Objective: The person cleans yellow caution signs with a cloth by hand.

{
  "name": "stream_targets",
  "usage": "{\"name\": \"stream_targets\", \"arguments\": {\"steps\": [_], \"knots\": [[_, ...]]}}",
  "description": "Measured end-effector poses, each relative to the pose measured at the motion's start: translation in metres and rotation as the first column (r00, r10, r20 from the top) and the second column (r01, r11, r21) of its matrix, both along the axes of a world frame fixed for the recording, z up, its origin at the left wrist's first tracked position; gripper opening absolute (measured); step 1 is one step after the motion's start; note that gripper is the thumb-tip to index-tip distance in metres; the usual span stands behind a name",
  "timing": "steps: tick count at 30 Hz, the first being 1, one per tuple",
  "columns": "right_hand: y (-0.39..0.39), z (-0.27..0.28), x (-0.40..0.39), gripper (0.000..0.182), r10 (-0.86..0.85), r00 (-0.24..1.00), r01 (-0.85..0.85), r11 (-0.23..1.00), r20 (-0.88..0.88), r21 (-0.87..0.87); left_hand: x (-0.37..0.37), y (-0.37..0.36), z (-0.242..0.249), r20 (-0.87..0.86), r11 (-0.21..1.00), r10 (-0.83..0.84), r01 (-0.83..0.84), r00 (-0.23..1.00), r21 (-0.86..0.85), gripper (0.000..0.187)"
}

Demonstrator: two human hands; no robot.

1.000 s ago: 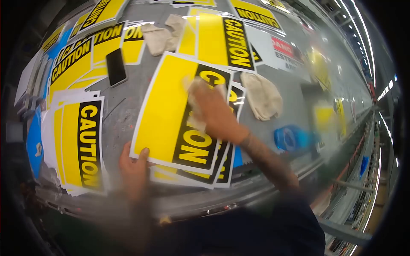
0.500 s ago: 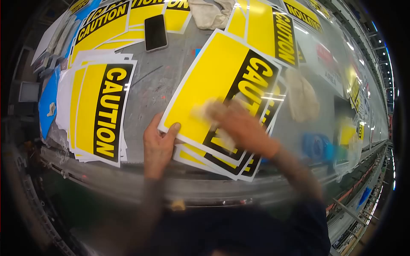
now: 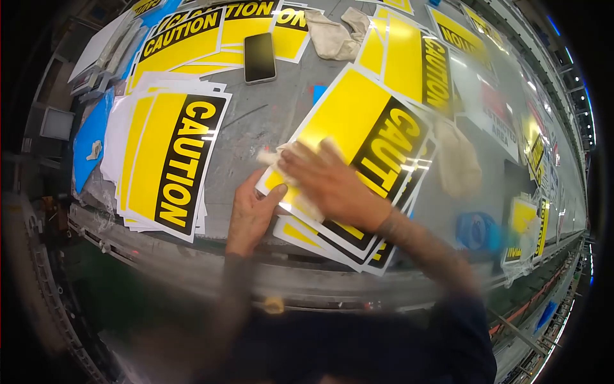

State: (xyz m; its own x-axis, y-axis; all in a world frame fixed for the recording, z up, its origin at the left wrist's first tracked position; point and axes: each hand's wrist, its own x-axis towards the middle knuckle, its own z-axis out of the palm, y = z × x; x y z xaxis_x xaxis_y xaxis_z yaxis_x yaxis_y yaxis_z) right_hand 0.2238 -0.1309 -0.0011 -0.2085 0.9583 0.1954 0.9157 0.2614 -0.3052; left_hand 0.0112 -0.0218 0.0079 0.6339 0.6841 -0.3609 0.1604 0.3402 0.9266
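Observation:
A yellow and black caution sign (image 3: 352, 118) lies tilted on top of other signs in front of me. My left hand (image 3: 251, 208) pinches its lower left corner, thumb on the face and fingers underneath. Across the sign's lower part, my right hand (image 3: 329, 185) presses a whitish cloth (image 3: 307, 206) flat against the surface. Parts of the cloth stick out past the fingers; the palm covers the rest. More caution signs (image 3: 300, 233) show beneath the top one, their edges fanned out.
A stack of caution signs (image 3: 150, 166) lies at left, with more signs (image 3: 182, 38) behind. A phone (image 3: 259, 59) rests on the grey table (image 3: 240, 121). Pale gloves (image 3: 332, 35) lie at the back, another pale cloth item (image 3: 457, 160) at right. A blue object (image 3: 476, 230) sits near the right edge.
My right hand has slid the cloth left across the sign, toward the corner my left hand holds. The whole view has shifted slightly; the left hand keeps its grip.

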Motion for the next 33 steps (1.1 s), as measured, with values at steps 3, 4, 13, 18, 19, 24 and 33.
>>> {"name": "stream_targets", "arguments": {"steps": [3, 4, 13, 18, 19, 24, 33], "knots": [[0.016, 0.026, 0.035, 0.060, -0.255, 0.964, 0.259, 0.965, 0.082, -0.045, -0.003, 0.000, 0.000, -0.069, 0.998, -0.014, 0.019, 0.998, 0.059, 0.045], [0.011, 0.026, 0.022, 0.060, -0.183, 0.982, 0.185, 0.981, 0.038, -0.052, -0.001, 0.002, 0.000, -0.085, 0.996, -0.026, 0.034, 0.996, 0.087, 0.045], [0.005, 0.020, 0.081, 0.064, -0.454, 0.845, 0.440, 0.891, 0.283, 0.117, -0.001, -0.010, 0.014, -0.086, 0.997, -0.076, 0.074, 0.993, -0.034, 0.058], [-0.002, 0.014, -0.008, 0.062, -0.041, 0.998, 0.044, 0.995, 0.038, -0.089, 0.004, -0.007, 0.006, -0.027, 0.997, -0.051, 0.049, 0.998, -0.065, 0.065], [0.003, 0.027, 0.006, 0.055, -0.063, 0.996, 0.063, 0.998, 0.061, -0.013, 0.002, -0.008, 0.006, -0.031, 0.996, -0.046, 0.044, 0.998, -0.078, 0.064], [-0.001, 0.024, -0.007, 0.057, 0.000, 1.000, 0.003, 0.994, 0.030, -0.112, 0.000, -0.010, 0.003, -0.031, 0.996, -0.036, 0.033, 0.999, -0.081, 0.063], [0.004, 0.034, 0.014, 0.055, -0.084, 0.993, 0.089, 0.994, 0.081, -0.070, -0.002, -0.009, 0.008, -0.070, 0.993, -0.087, 0.080, 0.994, -0.092, 0.064]]}}
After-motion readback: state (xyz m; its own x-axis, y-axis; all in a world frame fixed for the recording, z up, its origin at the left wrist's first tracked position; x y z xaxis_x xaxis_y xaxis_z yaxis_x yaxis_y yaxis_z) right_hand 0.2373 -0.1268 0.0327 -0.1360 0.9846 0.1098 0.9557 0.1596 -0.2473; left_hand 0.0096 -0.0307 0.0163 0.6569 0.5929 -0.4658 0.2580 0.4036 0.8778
